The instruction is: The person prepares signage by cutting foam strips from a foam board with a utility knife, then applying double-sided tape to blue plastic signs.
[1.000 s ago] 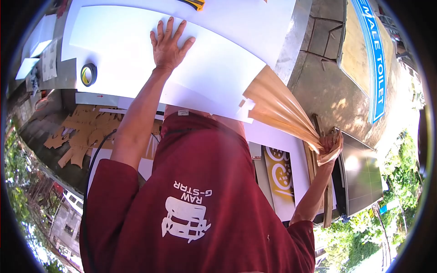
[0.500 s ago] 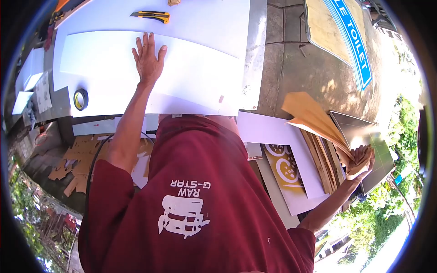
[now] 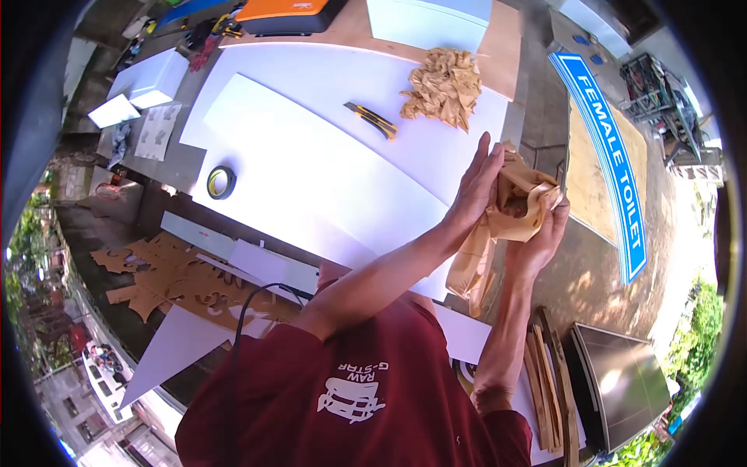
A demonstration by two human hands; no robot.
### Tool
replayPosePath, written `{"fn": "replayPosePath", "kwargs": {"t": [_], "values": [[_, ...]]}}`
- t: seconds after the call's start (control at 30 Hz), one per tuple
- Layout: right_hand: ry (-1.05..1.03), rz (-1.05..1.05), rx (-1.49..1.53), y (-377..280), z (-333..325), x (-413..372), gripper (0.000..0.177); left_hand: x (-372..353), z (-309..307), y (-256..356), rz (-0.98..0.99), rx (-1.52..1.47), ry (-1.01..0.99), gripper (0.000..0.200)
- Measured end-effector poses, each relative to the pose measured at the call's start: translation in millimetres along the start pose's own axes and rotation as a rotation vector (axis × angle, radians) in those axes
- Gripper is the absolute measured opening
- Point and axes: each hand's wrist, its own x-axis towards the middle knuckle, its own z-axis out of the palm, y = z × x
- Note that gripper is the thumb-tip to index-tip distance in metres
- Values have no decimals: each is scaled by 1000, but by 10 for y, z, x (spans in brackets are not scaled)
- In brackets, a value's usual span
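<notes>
A piece of brown paper (image 3: 520, 226) is bunched between both my hands above the right end of the white sheet, with a loose strip hanging down. My left hand (image 3: 476, 187) presses on it from the left, fingers pointing away from me. From the right, my right hand (image 3: 541, 237) grips it, some fingers hidden behind the folds. Under and beside my left forearm lies the long white sheet (image 3: 311, 171), with a roll of tape (image 3: 221, 182) standing out on its left part. A yellow and black utility knife (image 3: 372, 121) rests just beyond that sheet.
A crumpled heap of brown paper (image 3: 443, 88) lies farther back near an orange and black case (image 3: 284, 14). At right is a blue "FEMALE TOILET" sign (image 3: 603, 159). Wooden strips (image 3: 554, 385) and a dark panel (image 3: 622, 381) stand lower right; cut cardboard (image 3: 183, 276) lies lower left.
My left hand has left the white sheet and moved right onto the brown paper. My right hand has brought the paper up from the lower right. The view has turned right.
</notes>
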Motion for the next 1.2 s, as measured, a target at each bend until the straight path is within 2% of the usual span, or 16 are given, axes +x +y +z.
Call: {"fn": "replayPosePath", "kwargs": {"t": [0.03,0.1,0.13,0.17,0.33,0.37,0.43,0.5,0.57,0.63,0.7,0.8,0.87,0.97,1.07,1.2], "values": [[-88,-11,-279,28,174,-143,29,164,-129,78,-12,4,-22,76],[-340,-489,-755,-62,598,-251,37,415,-482,113,-65,7,-72,69],[-371,-420,-694,-38,571,-279,44,467,-587,223,120,96,79,57],[-384,-366,-661,31,517,-331,56,462,-582,484,-22,67,169,56],[-399,-143,-564,309,570,-642,109,567,-934,390,36,206,342,60],[-371,58,-519,159,724,-618,104,538,-939,338,-43,219,308,63],[-478,-158,-590,441,575,-494,86,426,-945,246,-197,247,227,71],[-482,-293,-641,338,635,-198,50,361,-1112,312,-306,-172,-152,80],[-449,-150,-532,298,627,264,54,404,-1411,365,-211,41,-67,81],[-398,-531,-696,224,835,814,56,222,-1544,518,-93,571,-127,79],[-368,-431,-458,125,1101,1256,55,186,-1971,237,45,988,-14,80],[-466,-816,-805,68,1547,1785,51,-109,-2327,108,-16,1819,29,92],[-516,-922,-1092,320,1713,2048,54,-244,-2379,133,-129,1953,29,100],[-714,-662,-1566,1163,1569,2293,63,-304,-2487,147,-219,1968,-22,106],[-699,-757,-1096,1969,1266,2598,59,-354,-2653,22,-114,2017,-35,108],[-756,-664,-1491,1845,1515,2524,46,-368,-2633,-25,-88,2039,-6,109]]}}
